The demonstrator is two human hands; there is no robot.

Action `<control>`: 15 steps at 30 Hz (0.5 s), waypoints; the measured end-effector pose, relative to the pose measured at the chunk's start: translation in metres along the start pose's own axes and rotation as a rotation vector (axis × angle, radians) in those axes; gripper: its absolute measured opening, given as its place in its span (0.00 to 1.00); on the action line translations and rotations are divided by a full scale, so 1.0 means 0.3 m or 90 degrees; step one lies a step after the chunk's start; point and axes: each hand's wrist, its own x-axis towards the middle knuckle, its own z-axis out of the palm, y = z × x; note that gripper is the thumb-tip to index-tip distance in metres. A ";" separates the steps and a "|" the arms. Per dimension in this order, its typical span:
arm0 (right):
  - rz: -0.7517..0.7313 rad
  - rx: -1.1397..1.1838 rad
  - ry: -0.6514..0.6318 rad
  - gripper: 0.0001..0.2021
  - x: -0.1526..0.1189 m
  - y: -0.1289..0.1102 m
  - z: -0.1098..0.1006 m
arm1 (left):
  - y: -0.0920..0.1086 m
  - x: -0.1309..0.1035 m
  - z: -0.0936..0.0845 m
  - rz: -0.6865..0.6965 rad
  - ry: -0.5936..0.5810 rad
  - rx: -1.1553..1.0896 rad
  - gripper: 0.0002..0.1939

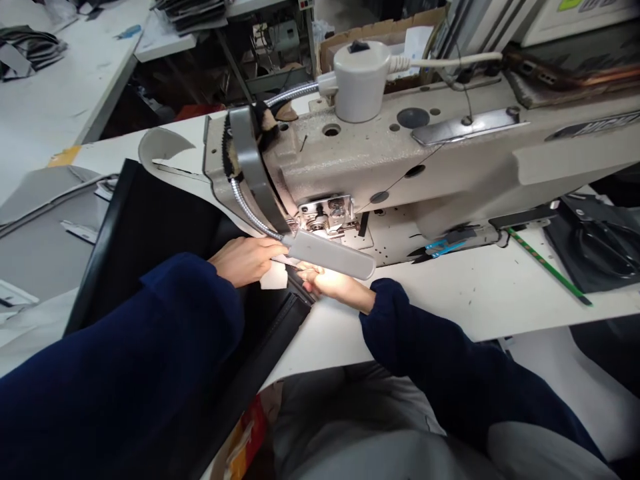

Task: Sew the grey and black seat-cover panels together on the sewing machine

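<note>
A large black piece of material [165, 207] lies on the white table, its near end beside the sewing machine [350, 147]. My left hand [247, 260] rests over the black material with fingers bent together at the left of the lamp; what they grip is hidden. Below its fingertips a small white piece [274, 275] shows. My right hand [333, 283] is just right of it, fingers curled in at the material's edge under the light, their tips partly covered. The grey lamp head [333, 255] hangs over both hands, in front of the needle area.
Blue snips [447, 245] and a green marked strip [550, 267] lie right on the table [450, 300]. Black pieces [595, 240] are at the far right. Grey panels [45, 233] lie left. A cardboard box [350, 43] stands behind the machine.
</note>
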 end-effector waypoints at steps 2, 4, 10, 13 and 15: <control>0.018 -0.011 -0.019 0.09 -0.016 -0.013 -0.013 | 0.009 0.013 -0.007 0.016 0.016 -0.047 0.19; 0.040 -0.039 -0.028 0.10 -0.019 -0.019 -0.022 | 0.009 0.028 -0.018 0.021 0.019 -0.104 0.16; 0.053 -0.098 -0.017 0.08 0.012 0.001 -0.031 | -0.028 0.054 -0.043 0.057 -0.066 -0.241 0.12; 0.065 -0.094 -0.027 0.08 0.016 0.006 -0.035 | -0.037 0.068 -0.031 0.076 -0.073 -0.241 0.10; 0.092 -0.085 -0.028 0.09 0.014 0.005 -0.037 | -0.034 0.078 -0.016 0.085 -0.069 -0.251 0.12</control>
